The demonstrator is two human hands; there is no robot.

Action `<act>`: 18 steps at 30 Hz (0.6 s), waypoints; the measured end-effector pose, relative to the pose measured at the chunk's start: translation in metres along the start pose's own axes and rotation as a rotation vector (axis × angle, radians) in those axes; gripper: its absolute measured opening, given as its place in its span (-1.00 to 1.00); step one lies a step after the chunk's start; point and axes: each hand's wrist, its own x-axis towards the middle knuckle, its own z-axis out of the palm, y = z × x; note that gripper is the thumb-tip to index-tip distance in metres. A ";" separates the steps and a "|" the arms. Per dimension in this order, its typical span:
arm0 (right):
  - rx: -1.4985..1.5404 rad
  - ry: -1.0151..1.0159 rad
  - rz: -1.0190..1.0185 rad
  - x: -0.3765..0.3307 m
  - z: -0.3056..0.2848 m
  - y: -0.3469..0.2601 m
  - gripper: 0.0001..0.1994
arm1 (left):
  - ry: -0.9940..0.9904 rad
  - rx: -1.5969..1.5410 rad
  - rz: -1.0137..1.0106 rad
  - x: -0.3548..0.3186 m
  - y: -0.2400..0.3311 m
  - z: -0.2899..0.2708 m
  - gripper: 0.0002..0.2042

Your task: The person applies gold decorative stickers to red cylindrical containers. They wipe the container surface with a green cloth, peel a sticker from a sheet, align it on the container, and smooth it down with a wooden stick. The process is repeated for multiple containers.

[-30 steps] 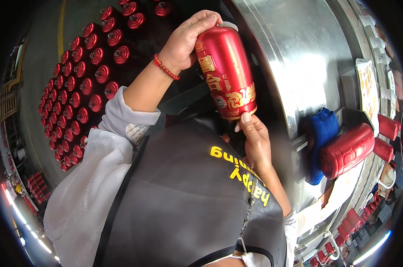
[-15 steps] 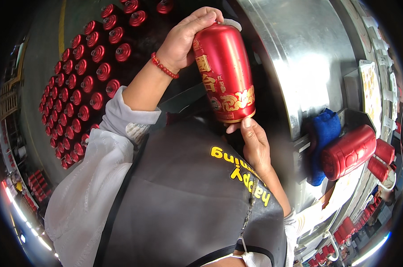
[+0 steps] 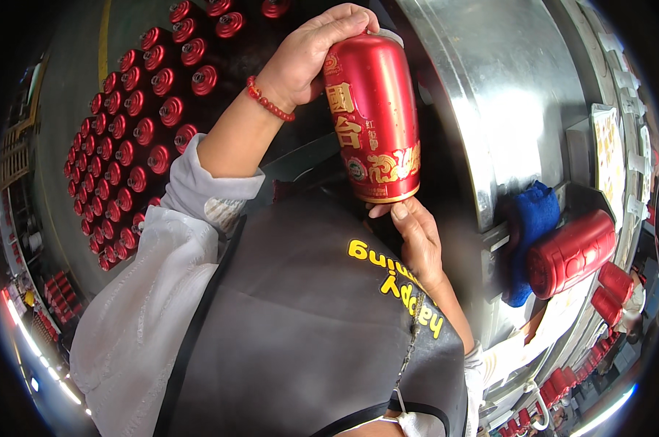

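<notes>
the bottle (image 3: 373,109) you hold is glossy red, with gold characters and a curling gold pattern at one end. your bracelet (image 3: 269,108) has red beads; your apron (image 3: 285,313) is dark grey with black edging and yellow letters. your sleeve (image 3: 147,284) is white, its cuff (image 3: 205,178) pale grey. the cloth (image 3: 535,218) is deep blue.

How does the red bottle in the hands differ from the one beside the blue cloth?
The held bottle shows gold decoration; the other bottle shows raised shapes and no visible gold. The left hand and right hand grip the held bottle, while the other bottle sits beside the blue cloth. Both are glossy, red and roughly cylindrical.
</notes>
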 end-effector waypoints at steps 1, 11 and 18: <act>-0.004 0.001 -0.002 0.000 0.000 0.000 -0.65 | 0.011 0.000 -0.005 0.000 0.001 0.001 -0.83; 0.009 0.050 0.039 -0.001 0.000 0.002 -0.69 | -0.037 0.056 0.079 -0.002 0.012 0.016 -0.79; -0.102 -0.017 -0.085 -0.001 -0.003 -0.003 -0.69 | -0.057 0.187 0.167 -0.007 0.033 0.045 -0.78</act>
